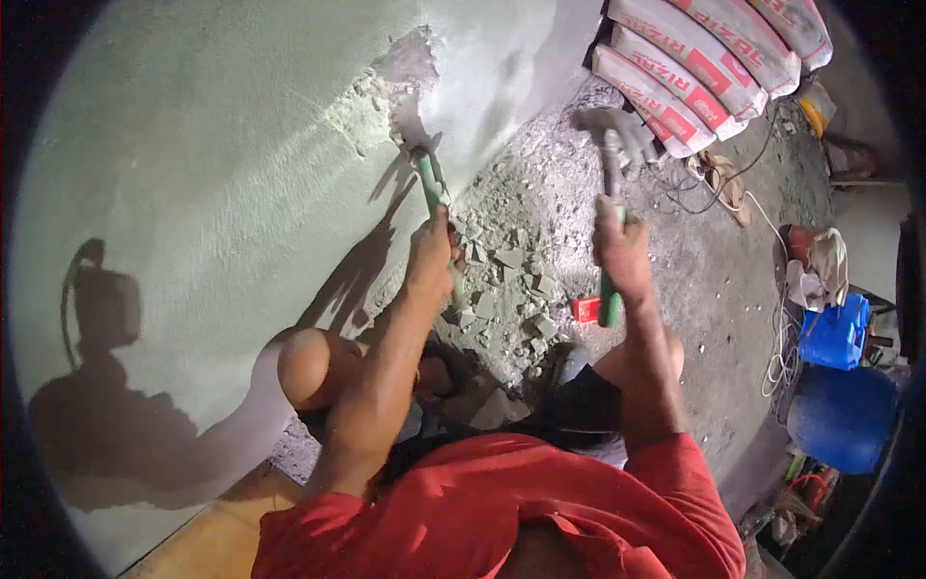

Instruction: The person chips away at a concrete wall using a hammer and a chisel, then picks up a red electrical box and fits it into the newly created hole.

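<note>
My left hand is closed round a green chisel, whose upper end meets the broken edge of a hole in the pale plastered wall. My right hand grips the green handle of a hammer. The hammer's grey head is raised to the right of the chisel, apart from it, and is a little blurred. Below the hole, broken chunks of rubble lie on the floor between my legs.
Stacked cement bags stand at the upper right. A small red object lies by the hammer handle. Cables run over the floor at the right, near a blue container and a larger blue drum.
</note>
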Tool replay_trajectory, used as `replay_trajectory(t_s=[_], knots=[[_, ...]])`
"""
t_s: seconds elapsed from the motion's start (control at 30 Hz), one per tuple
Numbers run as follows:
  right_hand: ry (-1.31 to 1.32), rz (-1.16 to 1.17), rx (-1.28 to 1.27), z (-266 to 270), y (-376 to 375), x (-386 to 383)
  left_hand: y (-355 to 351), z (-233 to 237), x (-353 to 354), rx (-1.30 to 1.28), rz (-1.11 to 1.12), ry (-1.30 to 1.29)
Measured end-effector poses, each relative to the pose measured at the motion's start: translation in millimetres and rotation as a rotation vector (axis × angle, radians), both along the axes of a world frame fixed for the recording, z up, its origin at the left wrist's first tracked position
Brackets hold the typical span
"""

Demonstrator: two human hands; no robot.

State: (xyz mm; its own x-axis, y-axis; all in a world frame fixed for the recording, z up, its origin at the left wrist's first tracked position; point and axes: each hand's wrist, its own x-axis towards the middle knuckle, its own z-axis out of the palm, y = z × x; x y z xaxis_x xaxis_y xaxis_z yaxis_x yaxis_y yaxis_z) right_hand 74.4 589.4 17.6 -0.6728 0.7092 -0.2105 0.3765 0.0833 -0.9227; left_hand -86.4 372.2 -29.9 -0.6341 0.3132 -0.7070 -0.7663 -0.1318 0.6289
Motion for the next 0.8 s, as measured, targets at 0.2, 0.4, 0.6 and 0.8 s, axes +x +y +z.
replay_trajectory(t_s=[0.2,0.4,0.6,0.8], knots=[[0.067,0.015,0.007,9,9,26,-59,-104,53,-1.036,-1.505,1.014],[0.199,-0.231,-0.511,-11,3,27,-39,43,39,-0.947,-1.410,0.939],[0.342,-0.258,-0.795,-43,47,35,-112,142,22,-1.125,-1.298,1.045],[0.594,-0.439,-1.034,-54,59,38,-139,127,28,-1.422,-1.155,1.134]])
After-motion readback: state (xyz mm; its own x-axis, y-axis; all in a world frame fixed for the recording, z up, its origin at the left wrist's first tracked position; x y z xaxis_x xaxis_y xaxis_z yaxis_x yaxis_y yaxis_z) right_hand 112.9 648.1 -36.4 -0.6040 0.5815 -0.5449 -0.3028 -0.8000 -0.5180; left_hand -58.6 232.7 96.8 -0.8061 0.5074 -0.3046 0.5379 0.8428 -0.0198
